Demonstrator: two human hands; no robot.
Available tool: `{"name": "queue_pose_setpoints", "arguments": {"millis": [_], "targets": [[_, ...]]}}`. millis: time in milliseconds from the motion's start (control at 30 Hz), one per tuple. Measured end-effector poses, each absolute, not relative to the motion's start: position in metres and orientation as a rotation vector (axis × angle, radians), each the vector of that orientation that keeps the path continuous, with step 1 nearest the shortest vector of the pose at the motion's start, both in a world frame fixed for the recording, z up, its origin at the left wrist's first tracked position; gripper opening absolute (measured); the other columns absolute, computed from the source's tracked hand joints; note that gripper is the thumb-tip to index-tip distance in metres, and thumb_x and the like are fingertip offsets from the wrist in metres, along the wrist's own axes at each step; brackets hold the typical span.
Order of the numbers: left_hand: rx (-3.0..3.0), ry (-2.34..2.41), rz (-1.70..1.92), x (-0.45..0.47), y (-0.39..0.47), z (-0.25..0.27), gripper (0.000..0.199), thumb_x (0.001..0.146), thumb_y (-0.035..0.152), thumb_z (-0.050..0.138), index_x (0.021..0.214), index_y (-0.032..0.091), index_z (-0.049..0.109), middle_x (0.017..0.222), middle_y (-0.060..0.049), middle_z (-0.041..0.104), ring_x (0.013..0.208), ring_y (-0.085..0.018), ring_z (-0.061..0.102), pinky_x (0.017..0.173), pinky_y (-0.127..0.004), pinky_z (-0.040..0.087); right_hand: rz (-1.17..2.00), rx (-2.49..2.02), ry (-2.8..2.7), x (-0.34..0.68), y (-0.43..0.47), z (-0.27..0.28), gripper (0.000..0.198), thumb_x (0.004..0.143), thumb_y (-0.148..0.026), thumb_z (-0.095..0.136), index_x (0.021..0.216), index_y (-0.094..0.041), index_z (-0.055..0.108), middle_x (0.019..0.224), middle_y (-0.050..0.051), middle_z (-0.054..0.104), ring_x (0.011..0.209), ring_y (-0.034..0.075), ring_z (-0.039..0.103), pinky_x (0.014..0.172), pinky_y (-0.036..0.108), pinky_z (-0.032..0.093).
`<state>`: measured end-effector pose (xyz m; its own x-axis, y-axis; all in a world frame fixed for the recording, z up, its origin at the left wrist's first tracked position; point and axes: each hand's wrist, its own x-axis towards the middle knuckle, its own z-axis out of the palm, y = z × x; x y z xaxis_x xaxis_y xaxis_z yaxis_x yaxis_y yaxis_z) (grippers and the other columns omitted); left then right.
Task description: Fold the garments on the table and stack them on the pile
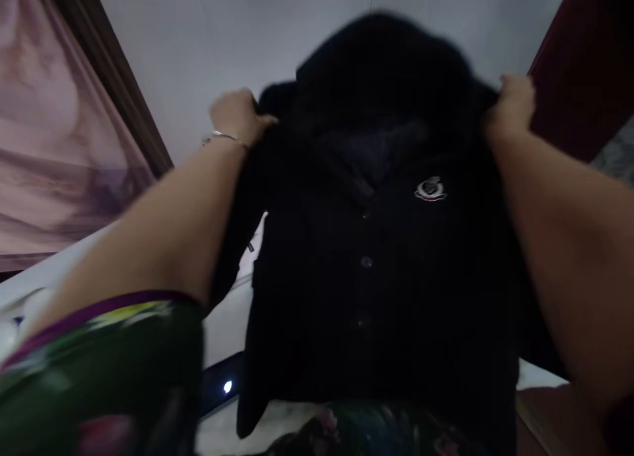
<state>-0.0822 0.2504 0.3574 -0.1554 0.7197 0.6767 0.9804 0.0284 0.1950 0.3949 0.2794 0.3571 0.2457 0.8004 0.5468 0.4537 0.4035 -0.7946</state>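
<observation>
A black hooded jacket [317,277] hangs spread out in front of me, its buttoned front towards me. Buttons run down its middle, and a small white-and-red badge sits on the chest at the right. My left hand [242,115], with a silver bracelet at the wrist, grips the jacket's left shoulder, the thumb on the cloth. At the opposite shoulder my right hand [512,109] is closed on the fabric, slightly blurred. The hood rises between both hands, and the lower hem hangs near my floral clothing.
Behind the jacket is a pale wall [198,39]. A pink curtain [59,125] hangs at the left, and a dark red cloth [584,73] at the right. Below, a white surface [228,327] carries a dark object [218,386] with a bright light spot.
</observation>
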Motion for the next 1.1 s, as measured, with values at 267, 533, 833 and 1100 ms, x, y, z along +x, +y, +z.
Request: {"name": "queue_pose_setpoints", "arguments": {"millis": [267, 533, 833, 1100], "targets": [[-2.552, -1.973, -0.389, -0.019, 0.23, 0.128, 0.057, 0.081, 0.047, 0.059, 0.129, 0.018, 0.05, 0.148, -0.014, 0.037, 0.135, -0.03, 0.034, 0.108, -0.041, 0.031, 0.425, -1.447, -1.903, 0.277, 0.223, 0.098, 0.044, 0.062, -0.002, 0.071, 0.104, -0.016, 0.069, 0.125, 0.01, 0.061, 0.124, 0.026, 0.05, 0.113, 0.043, 0.027], [-2.617, -1.983, -0.199, -0.045, 0.16, 0.01, 0.06, 0.09, 0.054, 0.035, 0.135, 0.017, 0.048, 0.149, -0.014, 0.035, 0.14, -0.027, 0.027, 0.115, -0.043, 0.019, 0.518, -1.63, -2.028, 0.325, 0.179, -0.015, 0.039, 0.085, -0.046, 0.052, 0.117, -0.027, 0.063, 0.141, 0.004, 0.048, 0.138, 0.024, 0.032, 0.116, 0.048, 0.014], [-2.112, -2.509, -0.513, -0.07, 0.157, 0.033, 0.05, 0.087, 0.048, 0.046, 0.125, 0.016, 0.055, 0.141, -0.015, 0.046, 0.131, -0.03, 0.041, 0.106, -0.04, 0.034, 0.316, -1.469, -2.042, 0.329, 0.18, -0.026, 0.037, 0.088, -0.044, 0.045, 0.104, -0.022, 0.07, 0.122, 0.008, 0.064, 0.121, 0.027, 0.053, 0.107, 0.047, 0.034], [-1.842, -2.972, -0.591, -0.085, 0.165, 0.036, 0.046, 0.087, 0.052, 0.046, 0.096, 0.012, 0.068, 0.1, -0.014, 0.071, 0.093, -0.027, 0.067, 0.076, -0.031, 0.05, 0.199, -1.429, -2.152, 0.339, 0.187, -0.038, 0.045, 0.091, -0.046, 0.037, 0.106, -0.02, 0.07, 0.12, 0.009, 0.065, 0.116, 0.026, 0.057, 0.102, 0.044, 0.042]]}}
